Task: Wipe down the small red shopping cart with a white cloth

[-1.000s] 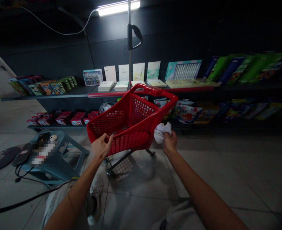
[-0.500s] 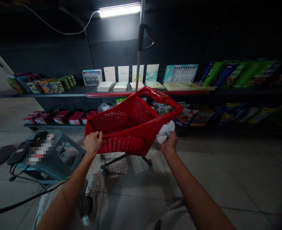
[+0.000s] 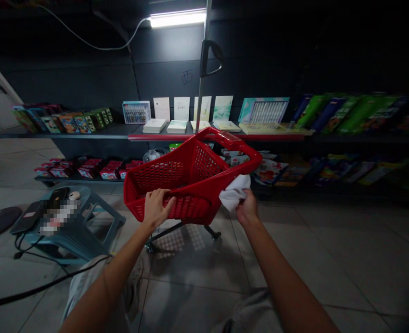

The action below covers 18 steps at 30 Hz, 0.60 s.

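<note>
A red plastic shopping cart [image 3: 201, 185] with perforated sides stands in front of me, its handle to the right. My left hand [image 3: 156, 208] is on the near side rim, fingers over the top edge and thumb spread along the outer side. In my right hand [image 3: 248, 206] is a crumpled white cloth [image 3: 234, 193], pressed against the cart's outer side below the handle. The cloth hides part of the fingers.
Behind the cart a dark shelf [image 3: 103, 132] carries books, boxes and bags. A blue-grey plastic stool [image 3: 100, 217] with devices stands at the left. A black cable [image 3: 34, 292] runs across the lower left. A metal pole [image 3: 201, 92] rises behind the cart.
My left hand has slid right along the cart's rim, and its thumb has spread. The white cloth has shifted slightly left and looks more spread out.
</note>
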{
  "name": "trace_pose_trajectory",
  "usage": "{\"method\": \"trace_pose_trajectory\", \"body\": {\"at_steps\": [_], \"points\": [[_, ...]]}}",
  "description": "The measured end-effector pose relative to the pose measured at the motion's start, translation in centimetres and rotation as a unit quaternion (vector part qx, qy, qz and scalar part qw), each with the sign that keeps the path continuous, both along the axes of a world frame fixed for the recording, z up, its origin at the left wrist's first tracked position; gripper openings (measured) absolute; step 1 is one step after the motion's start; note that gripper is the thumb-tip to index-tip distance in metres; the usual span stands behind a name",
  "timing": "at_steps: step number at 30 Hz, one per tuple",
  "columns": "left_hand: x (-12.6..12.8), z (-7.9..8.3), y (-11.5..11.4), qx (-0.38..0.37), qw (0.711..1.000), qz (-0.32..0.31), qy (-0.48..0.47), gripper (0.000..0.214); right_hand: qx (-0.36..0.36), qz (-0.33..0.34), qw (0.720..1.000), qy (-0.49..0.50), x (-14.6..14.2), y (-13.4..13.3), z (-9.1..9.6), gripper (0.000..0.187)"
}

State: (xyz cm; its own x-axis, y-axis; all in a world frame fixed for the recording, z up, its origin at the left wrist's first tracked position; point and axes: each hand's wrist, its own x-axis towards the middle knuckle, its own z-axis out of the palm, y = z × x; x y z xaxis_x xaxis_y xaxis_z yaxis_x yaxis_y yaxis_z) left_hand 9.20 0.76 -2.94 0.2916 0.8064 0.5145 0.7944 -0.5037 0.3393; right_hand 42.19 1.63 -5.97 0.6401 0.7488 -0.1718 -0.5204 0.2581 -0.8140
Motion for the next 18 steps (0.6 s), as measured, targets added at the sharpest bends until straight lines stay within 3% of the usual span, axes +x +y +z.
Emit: {"method": "trace_pose_trajectory", "body": {"at_steps": [2,4,5,7,8,10,13,15,18], "points": [[0.5,0.1,0.7,0.000,1.000,0.019,-0.014,0.030,-0.010,-0.063,0.998,0.003,0.4,-0.2,0.1,0.027],[0.6,0.2,1.2,-0.003,0.999,0.028,-0.019,0.031,-0.003,-0.163,0.985,-0.062,0.8,-0.7,0.7,0.025],[0.6,0.3,1.4,-0.006,0.999,0.029,-0.021,0.032,0.008,-0.212,0.968,-0.136,0.9,-1.1,1.2,0.025],[0.5,0.3,1.5,-0.009,0.999,0.029,-0.028,0.036,0.037,-0.272,0.904,-0.327,1.0,-2.2,2.3,0.028],[0.4,0.2,1.6,-0.007,0.999,0.029,-0.032,0.037,0.054,-0.268,0.861,-0.429,0.8,-2.9,3.0,0.031],[0.1,0.1,1.6,0.004,0.999,0.032,-0.041,0.039,0.084,-0.197,0.767,-0.605,0.3,-4.3,4.2,0.036],[-0.5,-0.3,1.7,0.022,0.997,0.041,-0.056,0.040,0.073,-0.083,0.650,-0.752,-1.0,-6.0,6.1,0.039],[-1.2,-0.5,1.9,0.031,0.996,0.047,-0.066,0.041,0.051,-0.068,0.610,-0.788,-1.8,-6.6,7.4,0.040],[-2.3,-0.7,2.1,0.046,0.995,0.057,-0.073,0.044,0.031,-0.023,0.579,-0.815,-2.5,-6.4,10.2,0.040]]}}
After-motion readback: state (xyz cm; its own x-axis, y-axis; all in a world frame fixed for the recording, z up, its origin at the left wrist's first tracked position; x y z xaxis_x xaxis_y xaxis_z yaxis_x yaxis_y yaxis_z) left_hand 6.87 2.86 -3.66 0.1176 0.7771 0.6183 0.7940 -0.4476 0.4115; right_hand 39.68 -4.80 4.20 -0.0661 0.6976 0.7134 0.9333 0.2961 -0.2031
